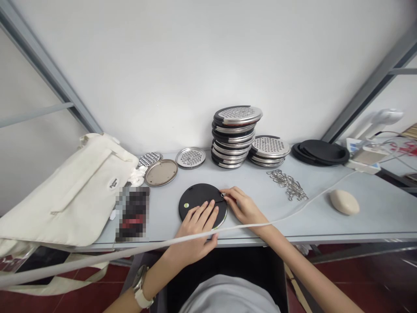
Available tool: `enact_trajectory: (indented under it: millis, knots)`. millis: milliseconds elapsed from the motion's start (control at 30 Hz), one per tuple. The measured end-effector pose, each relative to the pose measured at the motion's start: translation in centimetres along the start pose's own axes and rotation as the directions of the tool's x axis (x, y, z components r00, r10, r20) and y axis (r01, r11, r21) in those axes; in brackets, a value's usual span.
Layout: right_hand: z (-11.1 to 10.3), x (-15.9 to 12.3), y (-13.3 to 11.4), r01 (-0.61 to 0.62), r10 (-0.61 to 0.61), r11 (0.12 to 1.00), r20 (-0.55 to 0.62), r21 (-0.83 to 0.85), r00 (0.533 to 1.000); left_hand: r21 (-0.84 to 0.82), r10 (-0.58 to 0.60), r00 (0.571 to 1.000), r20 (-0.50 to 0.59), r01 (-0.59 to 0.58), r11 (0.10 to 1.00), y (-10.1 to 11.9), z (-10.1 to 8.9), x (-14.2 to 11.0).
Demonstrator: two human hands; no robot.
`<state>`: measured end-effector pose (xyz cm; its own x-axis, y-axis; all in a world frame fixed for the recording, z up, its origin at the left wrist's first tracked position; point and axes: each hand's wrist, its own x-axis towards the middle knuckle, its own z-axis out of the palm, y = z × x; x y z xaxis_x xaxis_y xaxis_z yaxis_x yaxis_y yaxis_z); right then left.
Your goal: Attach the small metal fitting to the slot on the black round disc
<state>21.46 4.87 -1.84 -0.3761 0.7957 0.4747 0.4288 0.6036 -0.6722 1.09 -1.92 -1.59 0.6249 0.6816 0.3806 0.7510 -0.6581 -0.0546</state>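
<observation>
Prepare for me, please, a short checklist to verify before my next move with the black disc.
1. Left hand flat on the black disc: ok.
2. Right hand pinching the small metal hook at the disc's edge: ok.
3. Hook fully fastened: cannot tell, fingers partly cover it.
4. Loose hooks on the table, right of the disc: ok.
5. White cable out of sight line: not ok, crosses before left hand and right forearm.

It's one black disc, two stacks of metal-topped discs, three loose metal discs, one cream bag, one watch, one oval block, and metal clips too jumbled to count!
</observation>
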Motion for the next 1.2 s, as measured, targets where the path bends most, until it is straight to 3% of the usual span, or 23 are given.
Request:
enact_trajectory:
  millis: [233,500,633,767,1200]
  knots:
    - [-0.16,0.00,-0.15,0.010,-0.010,1.000,-0.016,-0.017,1.000,-0.006,0.000,1.000,-0.016,0.000,1.000,-0.02,0.01,0.04]
    - [-0.59,0.11,-0.35,0.016,-0.027,0.987,-0.070,-0.159,0.997,0.006,0.003,1.000,-0.013,-0.003,1.000,-0.05,-0.12,0.10]
    - [-0.61,0.03,-0.39,-0.036,0.030,0.997,-0.093,-0.065,0.995,0.004,0.006,1.000,-0.026,-0.006,1.000,-0.07,-0.16,0.01]
    - [-0.43,-0.15,-0.45,-0.117,0.119,0.992,-0.029,0.053,0.992,0.005,0.004,1.000,-0.013,-0.004,1.000,-0.06,-0.10,-0.01]
    - [-0.15,0.02,-0.27,-0.147,0.147,0.989,-0.041,-0.005,0.988,0.001,0.004,1.000,-0.021,-0.004,1.000,-0.01,-0.07,0.05]
